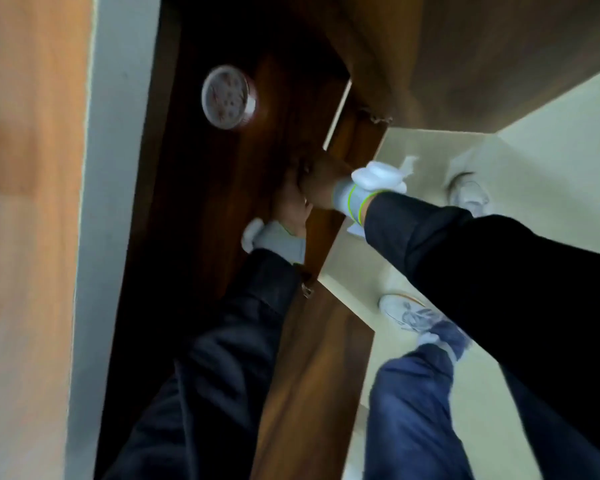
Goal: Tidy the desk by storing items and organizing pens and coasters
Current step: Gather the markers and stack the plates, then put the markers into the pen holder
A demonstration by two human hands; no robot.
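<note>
**Supervisor:** Grip status first.

**Operator:** Both hands meet at the pale panel edge (336, 114) at the mouth of a dark wooden compartment (222, 188). My right hand (321, 181) lies across that edge, its fingers reaching into the shadow. My left hand (293, 207) sits just below it, touching or nearly so. The frame is smeared, so I cannot tell whether either hand is clamped on the panel, holding something small, or flat against the wood. I record both as undetermined.

**Supervisor:** Location of the task items?

**Operator:** One round tin (226, 97), white-faced with a red pattern, sits inside the compartment with its round face toward the camera, well apart from both hands. No pens or coasters are in view (the tan surface at far left may be the desk top, but I cannot confirm that).

**Supervisor:** Progress?

**Operator:** In my judgement the storing part is under way. One item is already in the compartment, which stands open. Closing it and sorting the pens and coasters appear to be left; nothing here shows them done.

**Supervisor:** Count.

**Operator:**
- Tins: one.
- Hands: two.
- Wristbands: two, the right wristband (352, 202) and the left wristband (278, 240).
- Shoes (406, 311): two, on the pale floor (551, 150).
- Pens: none visible.
- Coasters: none visible.
</note>
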